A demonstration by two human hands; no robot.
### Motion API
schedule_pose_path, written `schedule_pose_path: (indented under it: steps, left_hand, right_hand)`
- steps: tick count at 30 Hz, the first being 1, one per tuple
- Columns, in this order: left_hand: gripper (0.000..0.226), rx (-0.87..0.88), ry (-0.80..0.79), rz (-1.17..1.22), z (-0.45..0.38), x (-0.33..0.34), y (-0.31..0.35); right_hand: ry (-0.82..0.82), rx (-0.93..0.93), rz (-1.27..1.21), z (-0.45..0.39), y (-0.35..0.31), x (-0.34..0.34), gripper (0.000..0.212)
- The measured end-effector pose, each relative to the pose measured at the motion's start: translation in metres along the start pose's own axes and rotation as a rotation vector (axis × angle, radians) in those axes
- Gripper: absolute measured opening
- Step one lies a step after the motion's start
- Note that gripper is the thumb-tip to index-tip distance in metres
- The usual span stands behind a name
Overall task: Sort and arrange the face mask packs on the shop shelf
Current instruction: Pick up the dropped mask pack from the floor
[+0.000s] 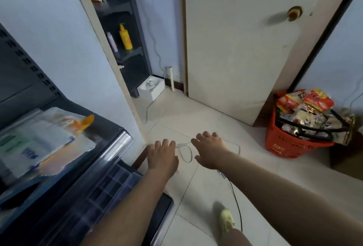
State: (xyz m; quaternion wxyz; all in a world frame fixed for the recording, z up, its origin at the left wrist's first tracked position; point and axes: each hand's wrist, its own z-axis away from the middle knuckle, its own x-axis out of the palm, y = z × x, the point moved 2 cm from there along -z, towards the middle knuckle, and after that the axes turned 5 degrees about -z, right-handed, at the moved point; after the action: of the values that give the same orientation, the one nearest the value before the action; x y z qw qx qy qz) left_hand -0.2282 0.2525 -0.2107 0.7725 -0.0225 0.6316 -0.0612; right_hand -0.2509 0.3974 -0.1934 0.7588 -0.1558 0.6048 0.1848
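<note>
At lower left the face mask packs (37, 143) lie heaped on the shop shelf (110, 147), unsorted, while your left hand (162, 155) and right hand (211, 150) hang open, holding nothing.

Mask packs (37, 143) on shelf (110, 147) left; basket (290, 143) right, before door (245, 49).

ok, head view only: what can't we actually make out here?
- Face mask packs on the shelf: motion blur smears the print, and the left edge cuts the pile off, so no count.
- Left hand and right hand: seen from the back, so palms and fingertips are hidden.
- Red basket: packet labels too small to read.
- Lower shelf tiers: hidden by the left forearm and bottom edge.
</note>
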Motion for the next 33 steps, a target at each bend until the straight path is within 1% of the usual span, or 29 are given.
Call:
schedule_pose_path:
  steps: [5, 10, 13, 17, 20, 24, 28, 33]
  left_hand:
    - [0.041, -0.163, -0.071, 0.045, -0.073, 0.01, 0.012]
    - [0.043, -0.365, -0.198, 0.082, -0.132, 0.035, 0.018]
    - [0.04, -0.489, -0.26, 0.155, -0.162, 0.066, 0.021]
    - [0.042, -0.606, -0.286, 0.29, -0.201, 0.124, 0.016]
    - [0.044, -0.693, -0.326, 0.393, -0.231, 0.183, 0.008]
    - [0.044, -0.78, -0.395, 0.481, -0.273, 0.283, -0.01]
    - [0.046, -0.856, -0.424, 0.583, -0.312, 0.402, -0.023]
    - [0.049, -1.002, -0.401, 0.844, -0.35, 0.551, -0.033]
  right_hand:
    - [-0.071, -0.156, 0.013, -0.075, 0.06, 0.012, 0.048]
    - [-0.211, -0.306, -0.005, -0.143, 0.11, 0.034, 0.052]
    - [-0.284, -0.335, -0.055, -0.188, 0.13, 0.066, 0.051]
    - [-0.376, -0.335, -0.136, -0.247, 0.139, 0.124, 0.051]
    - [-0.425, -0.348, -0.15, -0.293, 0.135, 0.181, 0.051]
    - [-0.507, -0.338, -0.204, -0.355, 0.118, 0.277, 0.054]
    - [-0.585, -0.252, -0.353, -0.409, 0.099, 0.391, 0.057]
    - [-0.645, -0.056, -0.628, -0.457, 0.081, 0.537, 0.058]
